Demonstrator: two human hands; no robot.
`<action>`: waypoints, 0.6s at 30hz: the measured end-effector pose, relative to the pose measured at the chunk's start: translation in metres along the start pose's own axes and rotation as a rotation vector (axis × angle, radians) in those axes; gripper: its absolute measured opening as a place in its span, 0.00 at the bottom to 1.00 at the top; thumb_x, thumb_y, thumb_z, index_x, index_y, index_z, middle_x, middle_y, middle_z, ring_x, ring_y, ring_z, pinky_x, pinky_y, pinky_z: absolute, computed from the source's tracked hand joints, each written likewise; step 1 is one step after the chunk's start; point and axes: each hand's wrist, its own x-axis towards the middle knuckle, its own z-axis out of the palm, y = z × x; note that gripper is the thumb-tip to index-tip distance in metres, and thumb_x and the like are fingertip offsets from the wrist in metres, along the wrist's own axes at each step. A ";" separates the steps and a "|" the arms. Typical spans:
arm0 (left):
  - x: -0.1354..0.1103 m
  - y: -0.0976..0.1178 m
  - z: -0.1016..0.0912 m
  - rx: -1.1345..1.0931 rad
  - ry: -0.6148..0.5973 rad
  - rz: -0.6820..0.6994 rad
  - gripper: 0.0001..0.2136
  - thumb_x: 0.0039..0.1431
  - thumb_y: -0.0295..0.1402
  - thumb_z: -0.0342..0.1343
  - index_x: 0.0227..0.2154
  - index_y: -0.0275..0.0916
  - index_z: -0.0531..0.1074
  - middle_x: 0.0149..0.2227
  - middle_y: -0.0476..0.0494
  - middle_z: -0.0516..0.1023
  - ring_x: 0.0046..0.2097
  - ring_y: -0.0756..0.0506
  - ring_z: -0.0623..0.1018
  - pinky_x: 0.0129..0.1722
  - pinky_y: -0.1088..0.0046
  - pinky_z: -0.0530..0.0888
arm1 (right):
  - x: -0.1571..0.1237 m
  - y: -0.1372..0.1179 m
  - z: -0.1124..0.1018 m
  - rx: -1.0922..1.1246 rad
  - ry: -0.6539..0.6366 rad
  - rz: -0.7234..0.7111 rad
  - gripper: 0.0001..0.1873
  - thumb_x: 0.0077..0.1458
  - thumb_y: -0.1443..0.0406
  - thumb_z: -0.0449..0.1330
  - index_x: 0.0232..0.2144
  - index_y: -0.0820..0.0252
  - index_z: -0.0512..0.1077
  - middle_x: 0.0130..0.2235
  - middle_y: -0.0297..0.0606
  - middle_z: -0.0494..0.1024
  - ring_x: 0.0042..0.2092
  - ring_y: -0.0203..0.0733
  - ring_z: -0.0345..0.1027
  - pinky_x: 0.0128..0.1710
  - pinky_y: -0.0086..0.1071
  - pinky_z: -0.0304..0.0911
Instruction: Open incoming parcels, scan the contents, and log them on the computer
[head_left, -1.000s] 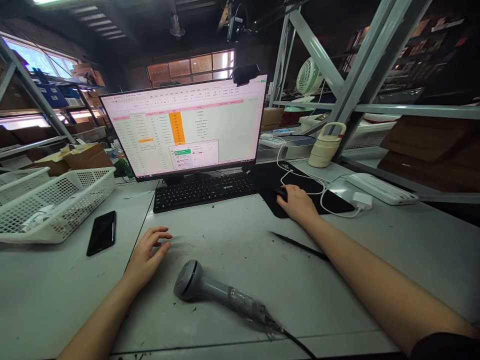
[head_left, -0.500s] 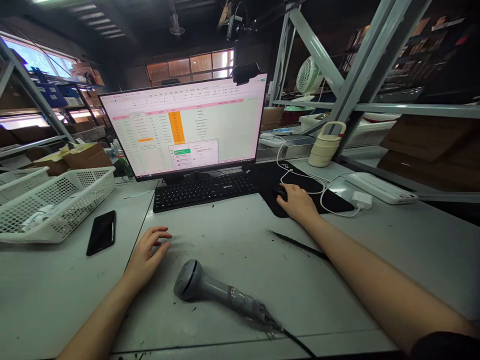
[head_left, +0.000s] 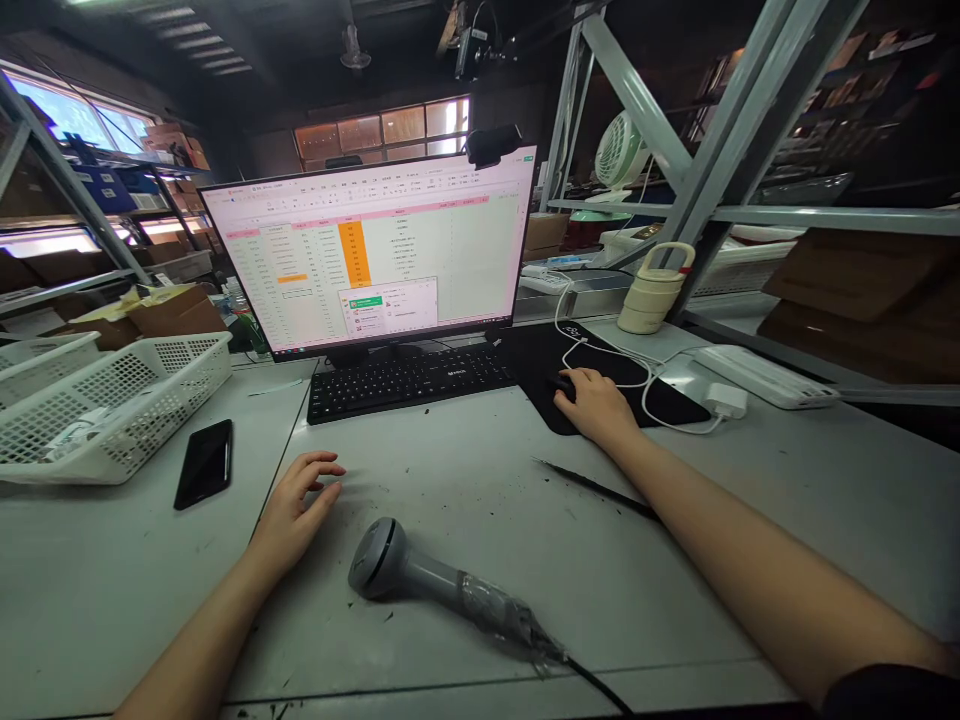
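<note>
Under my right hand (head_left: 596, 405) is a black computer mouse (head_left: 561, 384), mostly covered by the fingers, on a black mouse pad (head_left: 536, 360). My left hand (head_left: 296, 505) rests on the desk, fingers apart and slightly curled, holding nothing. Just right of it lies a grey barcode scanner (head_left: 431, 580) with tape round its handle and a black cable. A black keyboard (head_left: 405, 382) sits before the monitor (head_left: 420, 240), which displays a spreadsheet and a small chat-like window. Near my right forearm lies a thin, dark pointed item (head_left: 592, 485), partly hidden by the arm.
A black phone (head_left: 204, 463) and white perforated basket (head_left: 150, 400) are at left. At right are a cream lidded cup (head_left: 651, 290), a white power strip (head_left: 769, 377), a charger (head_left: 726, 401) with white cables, and metal shelf posts (head_left: 742, 120). A green fan (head_left: 621, 150) stands behind.
On the monitor, a small pale highlighted box near the top left of the spreadsheet has gone. Both hands stay where they were; the view has shifted very slightly.
</note>
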 end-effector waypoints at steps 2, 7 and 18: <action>0.000 0.000 0.000 -0.003 -0.004 -0.004 0.13 0.65 0.44 0.53 0.42 0.44 0.78 0.55 0.38 0.74 0.52 0.39 0.78 0.48 0.59 0.78 | 0.000 -0.001 -0.001 0.013 0.001 0.012 0.26 0.61 0.58 0.53 0.56 0.66 0.72 0.53 0.55 0.76 0.49 0.58 0.70 0.49 0.48 0.66; 0.000 -0.002 0.001 -0.007 -0.005 0.006 0.13 0.66 0.44 0.53 0.42 0.44 0.78 0.55 0.38 0.73 0.54 0.38 0.77 0.49 0.59 0.78 | 0.000 -0.003 -0.002 0.020 0.002 0.010 0.27 0.63 0.56 0.51 0.58 0.64 0.72 0.58 0.54 0.73 0.52 0.59 0.69 0.52 0.49 0.65; 0.001 -0.004 0.002 0.020 0.024 0.030 0.12 0.66 0.43 0.53 0.41 0.44 0.79 0.54 0.39 0.75 0.52 0.40 0.78 0.47 0.63 0.79 | 0.000 0.002 0.002 0.028 0.036 -0.030 0.23 0.65 0.58 0.50 0.55 0.58 0.75 0.57 0.51 0.73 0.49 0.56 0.71 0.51 0.48 0.66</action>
